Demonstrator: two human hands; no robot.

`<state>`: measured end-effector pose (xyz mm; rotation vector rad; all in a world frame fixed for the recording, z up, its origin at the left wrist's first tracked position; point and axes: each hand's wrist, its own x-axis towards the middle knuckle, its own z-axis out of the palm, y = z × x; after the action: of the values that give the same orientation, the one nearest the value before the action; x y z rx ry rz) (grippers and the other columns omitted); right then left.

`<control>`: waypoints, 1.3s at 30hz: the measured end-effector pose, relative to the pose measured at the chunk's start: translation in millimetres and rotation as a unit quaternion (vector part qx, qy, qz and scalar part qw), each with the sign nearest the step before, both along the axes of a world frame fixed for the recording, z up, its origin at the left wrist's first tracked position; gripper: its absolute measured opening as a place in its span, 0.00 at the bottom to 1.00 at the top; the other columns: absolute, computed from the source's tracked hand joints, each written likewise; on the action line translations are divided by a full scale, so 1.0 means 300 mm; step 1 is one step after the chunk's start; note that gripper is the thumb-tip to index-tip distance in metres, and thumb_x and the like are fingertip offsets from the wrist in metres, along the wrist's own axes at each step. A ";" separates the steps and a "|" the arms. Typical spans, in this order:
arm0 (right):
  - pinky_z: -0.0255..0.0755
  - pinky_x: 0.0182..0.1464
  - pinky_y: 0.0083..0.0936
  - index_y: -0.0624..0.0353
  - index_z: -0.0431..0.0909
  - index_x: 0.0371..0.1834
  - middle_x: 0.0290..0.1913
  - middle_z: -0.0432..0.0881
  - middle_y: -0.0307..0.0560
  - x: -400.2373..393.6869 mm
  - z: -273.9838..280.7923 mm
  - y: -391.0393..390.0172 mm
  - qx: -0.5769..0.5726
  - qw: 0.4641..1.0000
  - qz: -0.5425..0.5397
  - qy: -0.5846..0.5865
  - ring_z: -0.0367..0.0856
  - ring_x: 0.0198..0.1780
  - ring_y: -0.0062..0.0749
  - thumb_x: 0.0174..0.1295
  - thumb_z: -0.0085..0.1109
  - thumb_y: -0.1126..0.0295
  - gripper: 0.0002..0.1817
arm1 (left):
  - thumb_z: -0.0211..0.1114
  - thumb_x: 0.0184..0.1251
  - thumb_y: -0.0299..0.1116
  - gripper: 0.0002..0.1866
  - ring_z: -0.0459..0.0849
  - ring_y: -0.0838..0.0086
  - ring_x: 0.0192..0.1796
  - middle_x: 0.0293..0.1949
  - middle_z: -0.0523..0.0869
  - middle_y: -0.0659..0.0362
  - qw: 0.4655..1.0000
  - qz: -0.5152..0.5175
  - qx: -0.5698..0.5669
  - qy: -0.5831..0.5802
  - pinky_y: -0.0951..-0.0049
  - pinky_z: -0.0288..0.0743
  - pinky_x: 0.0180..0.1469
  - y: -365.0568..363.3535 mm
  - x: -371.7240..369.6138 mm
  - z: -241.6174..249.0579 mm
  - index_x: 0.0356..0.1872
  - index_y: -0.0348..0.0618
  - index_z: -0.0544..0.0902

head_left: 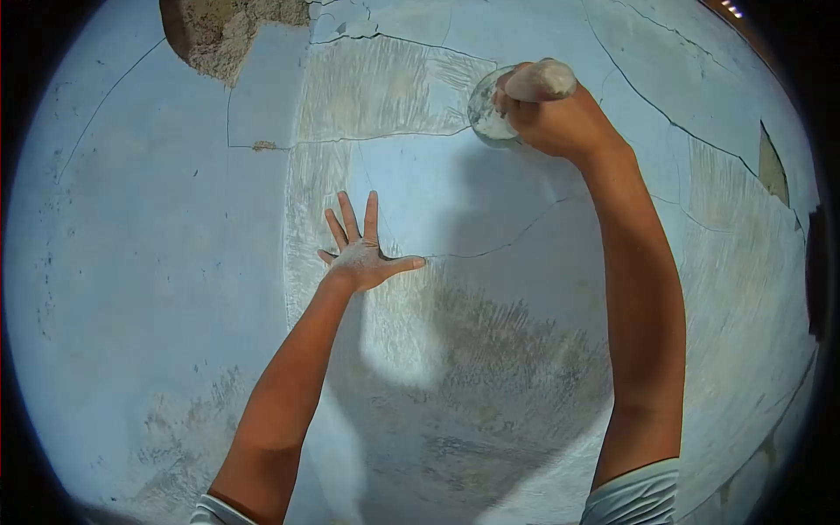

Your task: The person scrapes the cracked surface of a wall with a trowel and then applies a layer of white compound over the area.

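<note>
Palm down, my left hand (360,260) lies flat with spread fingers on a cracked pale blue wall (157,280); it holds nothing. Higher up and to the right, my right hand (556,122) is wrapped round the rounded, dusty handle of a tool (542,80). The tool's round, whitish, dust-smeared base (490,109) shows left of the fingers, against the wall at the end of a crack. Its right part is hidden behind my hand. Around both hands the surface has scraped, streaky patches (367,92).
A hole with rough brown material (229,39) opens at the top left. Long cracks run across the upper right to a broken spot (772,166). Dark roughened paint (516,376) and shadow cover the lower middle. A dark edge (816,271) stands at the far right.
</note>
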<state>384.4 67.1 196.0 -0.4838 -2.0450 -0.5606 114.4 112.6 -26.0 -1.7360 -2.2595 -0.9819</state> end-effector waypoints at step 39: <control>0.81 0.48 0.48 0.66 0.88 0.41 0.41 0.89 0.66 -0.079 0.064 -0.024 0.061 0.994 -0.075 -0.051 0.88 0.42 0.59 0.63 0.58 0.71 0.12 | 0.70 0.36 0.91 0.87 0.06 0.39 0.83 0.83 0.06 0.46 1.000 0.006 0.011 0.002 0.09 0.35 0.75 0.002 -0.003 -0.007 0.85 0.70 0.17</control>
<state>360.8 60.0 215.1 -0.5482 -2.0675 -0.8091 113.6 113.2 -28.2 -1.7122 -2.2443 -0.9959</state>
